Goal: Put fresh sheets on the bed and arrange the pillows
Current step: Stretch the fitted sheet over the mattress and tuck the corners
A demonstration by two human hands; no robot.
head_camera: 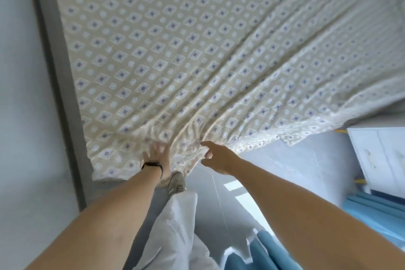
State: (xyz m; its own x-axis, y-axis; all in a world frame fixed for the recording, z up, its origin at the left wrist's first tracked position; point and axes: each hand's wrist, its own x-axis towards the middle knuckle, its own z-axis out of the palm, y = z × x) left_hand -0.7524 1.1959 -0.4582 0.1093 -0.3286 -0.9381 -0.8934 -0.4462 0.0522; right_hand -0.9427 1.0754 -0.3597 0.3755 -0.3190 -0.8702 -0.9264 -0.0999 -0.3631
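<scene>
A cream sheet [186, 55] printed with purple diamonds and white circles covers the bed, with long folds running from its near edge toward the upper right. My left hand [156, 153], a dark band on its wrist, lies with fingers spread on the sheet's near edge. My right hand [215, 156] pinches a gathered bunch of the sheet's edge just to the right of the left hand. The sheet's near right corner hangs off the bed over the floor. No pillows are in view.
A grey bed frame rail [59, 85] runs along the wall on the left. A white cabinet [381, 158] stands at the right, with blue curtain fabric [377, 210] below it. My white trouser leg and shoe [177, 182] stand on the grey floor.
</scene>
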